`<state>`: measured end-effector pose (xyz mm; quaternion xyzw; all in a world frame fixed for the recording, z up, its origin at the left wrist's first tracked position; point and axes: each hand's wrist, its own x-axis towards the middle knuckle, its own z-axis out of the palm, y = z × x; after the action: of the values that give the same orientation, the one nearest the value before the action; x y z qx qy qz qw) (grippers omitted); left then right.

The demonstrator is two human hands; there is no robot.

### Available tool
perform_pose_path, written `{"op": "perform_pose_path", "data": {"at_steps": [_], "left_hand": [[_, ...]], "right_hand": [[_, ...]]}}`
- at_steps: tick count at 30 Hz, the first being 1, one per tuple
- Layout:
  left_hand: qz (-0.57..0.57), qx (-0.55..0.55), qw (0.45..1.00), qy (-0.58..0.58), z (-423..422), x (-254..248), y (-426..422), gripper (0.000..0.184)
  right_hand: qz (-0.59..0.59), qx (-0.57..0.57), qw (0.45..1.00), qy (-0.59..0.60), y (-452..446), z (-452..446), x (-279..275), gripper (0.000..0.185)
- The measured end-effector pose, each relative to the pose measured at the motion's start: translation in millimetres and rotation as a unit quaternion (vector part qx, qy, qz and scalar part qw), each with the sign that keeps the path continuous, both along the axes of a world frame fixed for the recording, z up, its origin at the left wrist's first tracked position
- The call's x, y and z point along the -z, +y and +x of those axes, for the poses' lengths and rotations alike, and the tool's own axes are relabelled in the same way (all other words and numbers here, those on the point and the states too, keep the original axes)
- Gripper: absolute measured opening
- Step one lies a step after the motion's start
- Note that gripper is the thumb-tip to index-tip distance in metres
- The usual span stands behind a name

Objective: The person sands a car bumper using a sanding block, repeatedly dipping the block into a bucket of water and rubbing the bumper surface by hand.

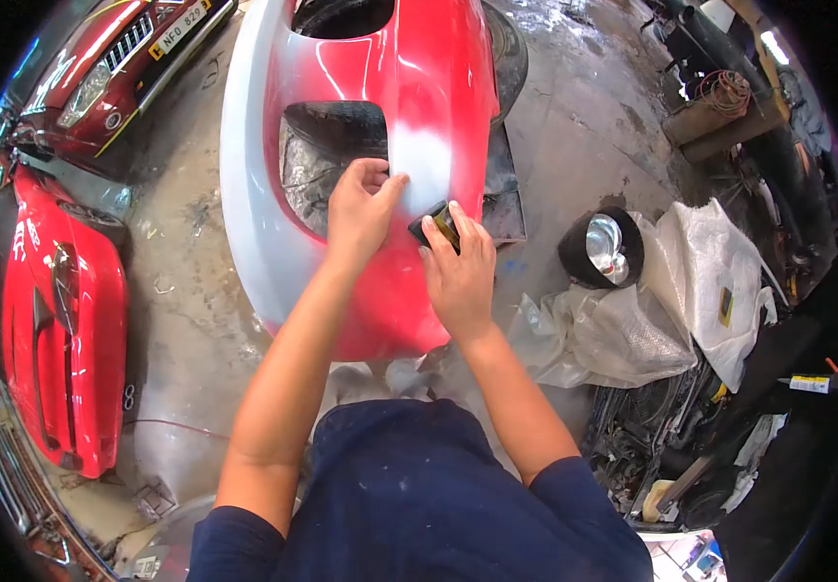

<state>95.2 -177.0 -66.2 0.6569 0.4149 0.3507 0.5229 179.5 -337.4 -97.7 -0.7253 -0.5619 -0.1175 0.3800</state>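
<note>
A red car bumper (pixel 424 281) with pale grey-white patches lies in front of me, its large openings toward the left. My left hand (pixel 361 215) is at the edge of the nearer opening, fingers curled and thumb by the whitish patch (pixel 426 160); it appears to grip the bumper there. In my right hand (pixel 461 264) is a small dark sanding block (pixel 446 231) with a yellowish strip. The block lies against the red surface just below the whitish patch, and its underside is hidden.
Another red bumper (pixel 79 339) stands at left, below a dark red car front (pixel 98 87). To the right are a headlamp (pixel 605 247) in a black housing, crumpled plastic wrap (pixel 623 335) and piled parts. A yellow-labelled tube (pixel 810 383) lies far right.
</note>
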Motion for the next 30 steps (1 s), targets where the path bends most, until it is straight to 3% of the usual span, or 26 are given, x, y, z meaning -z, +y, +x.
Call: {"op": "perform_pose_path", "data": {"at_steps": [9, 12, 18, 23, 26, 28, 29, 30], "left_hand": [[-0.048, -0.001, 0.998, 0.030, 9, -9, 27, 0.037], [-0.009, -0.013, 0.999, 0.048, 17, -16, 37, 0.036], [-0.063, 0.008, 0.998, -0.001, 10, -9, 28, 0.039], [0.018, 0.073, 0.995, 0.066, -23, 8, 9, 0.039], [0.094, 0.037, 0.994, 0.048, -51, -9, -25, 0.045], [-0.100, 0.139, 0.980, -0.099, -67, -8, -39, 0.052], [-0.197, 0.186, 0.947, -0.171, -75, -6, -43, 0.055], [-0.241, 0.191, 0.934, -0.180, -81, -3, -41, 0.058]], "right_hand": [[0.020, 0.020, 1.000, 0.009, 2, 0, 2, 0.045], [0.020, 0.020, 1.000, 0.012, 1, 0, -2, 0.043], [0.010, 0.008, 1.000, 0.025, 0, 0, -4, 0.044], [0.021, -0.007, 0.985, 0.170, 0, -10, -30, 0.047], [0.047, -0.027, 0.957, 0.285, 4, -23, -42, 0.045], [0.062, -0.048, 0.935, 0.345, 8, -35, -49, 0.042], [0.034, -0.068, 0.931, 0.358, 9, -41, -52, 0.040], [0.005, -0.090, 0.926, 0.368, 12, -44, -56, 0.039]]}}
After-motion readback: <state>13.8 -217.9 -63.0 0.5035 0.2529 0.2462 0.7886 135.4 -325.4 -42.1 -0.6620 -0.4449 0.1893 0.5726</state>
